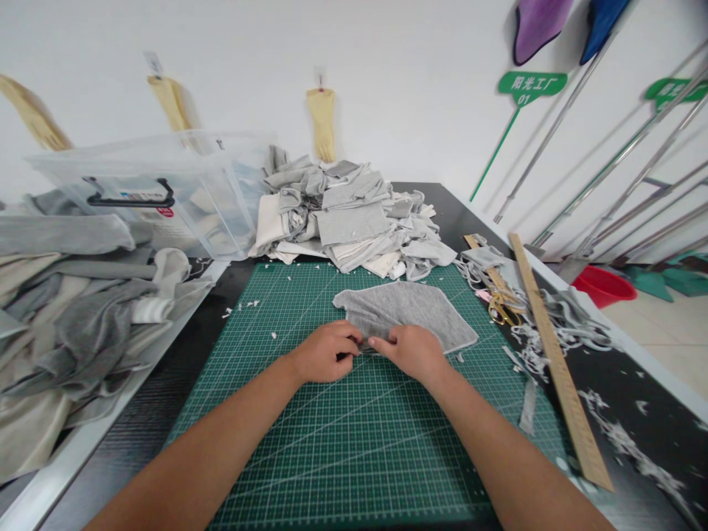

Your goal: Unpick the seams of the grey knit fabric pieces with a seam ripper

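wooden ruler (558,361), scissors (502,308), clear bin (166,192), red basin (604,286)

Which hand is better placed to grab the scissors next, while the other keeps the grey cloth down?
Probably the right hand: the scissors lie off the mat's right edge, beside the wooden ruler. The left hand would have to cross over the grey cloth both are pinching.

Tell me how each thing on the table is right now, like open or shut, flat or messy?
Grey cloth piece: lying flat on the green cutting mat, near edge pinched.
Left hand: fingers closed on the cloth edge.
Right hand: fingers closed on the cloth edge.
Cloth pile: heaped, messy.
Clear plastic box: lid on.
Scissors: lying down, unheld.
Wooden ruler: lying flat.
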Demonstrator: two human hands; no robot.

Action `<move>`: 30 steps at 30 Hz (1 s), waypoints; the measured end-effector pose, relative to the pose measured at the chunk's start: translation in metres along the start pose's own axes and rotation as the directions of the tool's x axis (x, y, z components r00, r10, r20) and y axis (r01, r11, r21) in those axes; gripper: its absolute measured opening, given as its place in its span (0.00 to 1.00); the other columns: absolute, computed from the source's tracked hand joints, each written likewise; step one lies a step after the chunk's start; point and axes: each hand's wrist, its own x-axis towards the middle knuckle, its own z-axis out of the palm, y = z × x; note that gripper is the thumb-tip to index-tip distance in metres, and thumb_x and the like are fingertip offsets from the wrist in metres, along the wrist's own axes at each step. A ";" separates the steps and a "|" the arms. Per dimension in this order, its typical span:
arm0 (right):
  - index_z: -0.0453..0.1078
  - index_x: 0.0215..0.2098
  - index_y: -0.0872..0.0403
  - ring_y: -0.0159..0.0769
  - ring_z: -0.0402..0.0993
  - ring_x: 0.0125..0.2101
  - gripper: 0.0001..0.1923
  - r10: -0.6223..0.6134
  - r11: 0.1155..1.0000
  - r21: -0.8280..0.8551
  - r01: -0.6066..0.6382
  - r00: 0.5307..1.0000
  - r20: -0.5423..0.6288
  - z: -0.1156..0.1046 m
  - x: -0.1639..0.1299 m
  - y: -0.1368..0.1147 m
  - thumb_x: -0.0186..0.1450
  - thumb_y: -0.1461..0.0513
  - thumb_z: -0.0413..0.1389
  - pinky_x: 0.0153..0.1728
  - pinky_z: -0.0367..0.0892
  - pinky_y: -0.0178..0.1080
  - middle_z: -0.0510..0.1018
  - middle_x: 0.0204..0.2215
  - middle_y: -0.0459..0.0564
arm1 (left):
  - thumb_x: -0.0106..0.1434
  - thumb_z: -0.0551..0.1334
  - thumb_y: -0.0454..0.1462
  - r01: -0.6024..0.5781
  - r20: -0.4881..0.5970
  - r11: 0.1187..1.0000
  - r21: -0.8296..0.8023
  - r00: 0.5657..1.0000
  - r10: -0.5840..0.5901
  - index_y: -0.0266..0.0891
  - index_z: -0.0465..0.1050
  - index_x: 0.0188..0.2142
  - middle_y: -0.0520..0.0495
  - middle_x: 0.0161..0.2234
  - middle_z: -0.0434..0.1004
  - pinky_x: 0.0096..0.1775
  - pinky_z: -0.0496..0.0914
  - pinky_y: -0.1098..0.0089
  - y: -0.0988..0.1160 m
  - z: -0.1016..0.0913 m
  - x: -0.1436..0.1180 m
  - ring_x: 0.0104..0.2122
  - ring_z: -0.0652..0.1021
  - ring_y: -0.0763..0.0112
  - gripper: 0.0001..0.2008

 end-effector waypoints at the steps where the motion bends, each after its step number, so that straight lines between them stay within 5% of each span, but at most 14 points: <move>1: 0.73 0.24 0.51 0.37 0.71 0.25 0.34 0.000 1.000 -0.007 0.000 1.000 0.002 0.000 0.000 0.000 0.61 0.37 0.39 0.22 0.49 0.35 0.77 0.23 0.51 | 0.52 0.57 0.26 0.000 -0.001 1.000 -0.001 1.000 0.000 0.37 0.76 0.32 0.46 0.39 0.74 0.43 0.68 0.66 0.000 0.000 0.000 0.39 0.73 0.67 0.12; 30: 0.76 0.30 0.52 0.42 0.75 0.30 0.36 -0.008 0.996 -0.083 0.010 1.000 0.015 -0.002 -0.004 -0.009 0.62 0.38 0.36 0.28 0.61 0.37 0.79 0.28 0.54 | 0.52 0.56 0.25 0.011 -0.013 1.000 -0.029 1.000 -0.012 0.36 0.75 0.29 0.47 0.39 0.75 0.44 0.68 0.68 -0.001 -0.002 -0.001 0.39 0.74 0.69 0.11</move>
